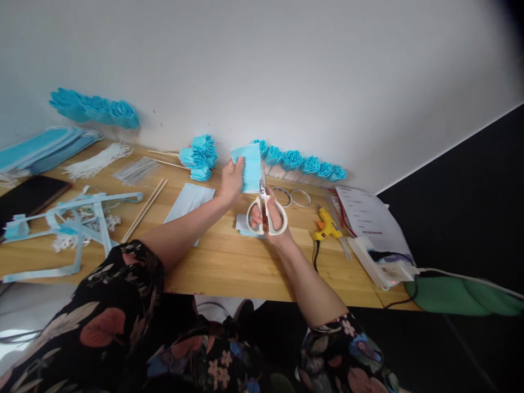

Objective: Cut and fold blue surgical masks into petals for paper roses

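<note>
My left hand (pixel 232 180) pinches a folded light-blue mask piece (pixel 250 166) by its left side, holding it up above the table. My right hand (pixel 275 218) has its fingers through the white handles of a pair of scissors (pixel 262 199). The blades point upward at the right edge of the blue piece; whether they are cutting into it I cannot tell. Below the scissors lies another small folded blue piece (pixel 243 224), partly hidden by the handles. A flat pale-blue sheet (pixel 190 199) lies under my left forearm.
Blue flowers (pixel 292 159) line the wall, with a blue flower bunch (pixel 200 155) nearer the middle. To the left are stacked masks (pixel 53 147), white ear loops (pixel 98 161), blue offcuts (pixel 76 221) and wooden sticks (pixel 145 210). A yellow glue gun (pixel 326 225) and a power strip (pixel 379 265) lie right.
</note>
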Action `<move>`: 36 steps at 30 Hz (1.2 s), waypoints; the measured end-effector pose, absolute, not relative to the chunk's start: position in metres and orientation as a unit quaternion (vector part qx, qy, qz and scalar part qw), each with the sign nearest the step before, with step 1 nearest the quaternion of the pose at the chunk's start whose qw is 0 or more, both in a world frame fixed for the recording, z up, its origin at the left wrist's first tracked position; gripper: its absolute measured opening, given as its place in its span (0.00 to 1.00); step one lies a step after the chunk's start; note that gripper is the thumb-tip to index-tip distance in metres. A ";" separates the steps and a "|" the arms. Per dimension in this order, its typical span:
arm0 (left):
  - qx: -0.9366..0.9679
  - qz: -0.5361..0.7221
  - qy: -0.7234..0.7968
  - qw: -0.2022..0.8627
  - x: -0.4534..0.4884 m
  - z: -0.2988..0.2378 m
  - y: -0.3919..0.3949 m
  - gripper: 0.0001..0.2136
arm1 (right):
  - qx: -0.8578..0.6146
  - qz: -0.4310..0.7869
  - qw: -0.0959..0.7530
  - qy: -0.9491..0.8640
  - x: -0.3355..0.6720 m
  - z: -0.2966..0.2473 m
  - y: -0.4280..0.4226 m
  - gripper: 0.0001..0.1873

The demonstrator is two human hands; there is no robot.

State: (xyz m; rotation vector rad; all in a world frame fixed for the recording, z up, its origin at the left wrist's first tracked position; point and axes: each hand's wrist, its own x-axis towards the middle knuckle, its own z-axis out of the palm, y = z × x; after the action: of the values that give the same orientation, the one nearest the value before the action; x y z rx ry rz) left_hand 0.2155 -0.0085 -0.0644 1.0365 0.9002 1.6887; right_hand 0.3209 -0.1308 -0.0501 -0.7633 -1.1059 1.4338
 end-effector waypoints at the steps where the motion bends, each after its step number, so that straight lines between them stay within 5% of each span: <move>1: 0.421 0.686 0.367 0.465 0.215 -0.064 -0.008 0.12 | -0.319 0.608 0.558 -0.467 0.321 -0.050 -0.131 0.39; 22: 0.457 0.580 0.267 0.619 0.194 -0.046 0.007 0.18 | -0.395 0.545 0.565 -0.476 0.338 -0.048 -0.120 0.50; 30: 0.439 0.650 0.348 0.514 0.204 -0.048 0.004 0.17 | -0.429 0.522 0.537 -0.505 0.333 -0.058 -0.119 0.50; 36: 0.427 0.700 0.381 0.427 0.208 -0.055 0.003 0.17 | -0.334 0.604 0.516 -0.507 0.327 -0.059 -0.125 0.41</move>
State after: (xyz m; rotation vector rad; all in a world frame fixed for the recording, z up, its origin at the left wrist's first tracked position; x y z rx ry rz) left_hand 0.2082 0.0033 -0.0549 1.0673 0.9518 1.7488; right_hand 0.3271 -0.1249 -0.0589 -0.8027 -1.2171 1.4516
